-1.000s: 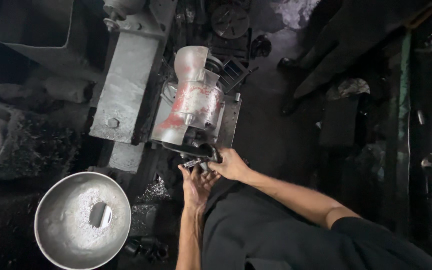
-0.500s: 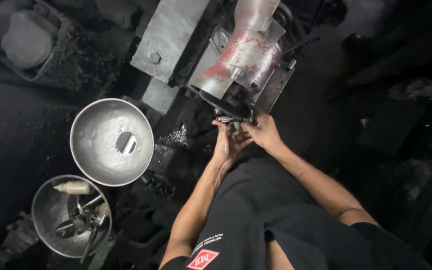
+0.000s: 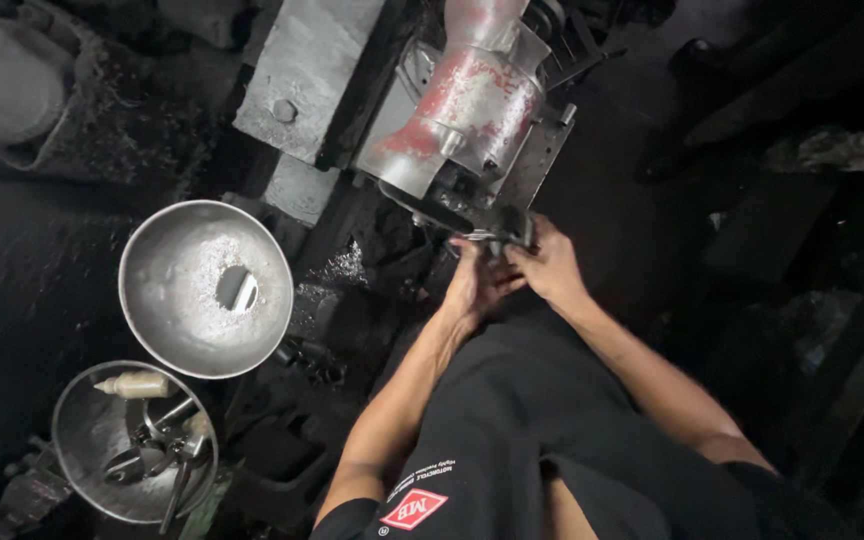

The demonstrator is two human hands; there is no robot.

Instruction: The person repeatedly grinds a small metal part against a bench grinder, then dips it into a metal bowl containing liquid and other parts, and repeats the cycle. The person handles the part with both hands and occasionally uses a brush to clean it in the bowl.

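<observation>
A bench grinder (image 3: 472, 110) with a worn red and silver body stands ahead of me on a dark bench. My left hand (image 3: 474, 285) and my right hand (image 3: 550, 268) meet just below its front end. Together they grip a small metal part (image 3: 500, 236) and press it against the grinder's dark wheel (image 3: 432, 212). The part is mostly hidden by my fingers.
A large steel bowl (image 3: 152, 300) dusted with grey powder and holding a small metal piece sits to my left. Below it a smaller bowl (image 3: 82, 450) holds several tools and a pale handle. Grey metal blocks (image 3: 307, 75) lie beside the grinder. Dark clutter surrounds everything.
The view has swung left and down, bringing the second bowl of tools into sight. My two hands stay together at the grinder's front.
</observation>
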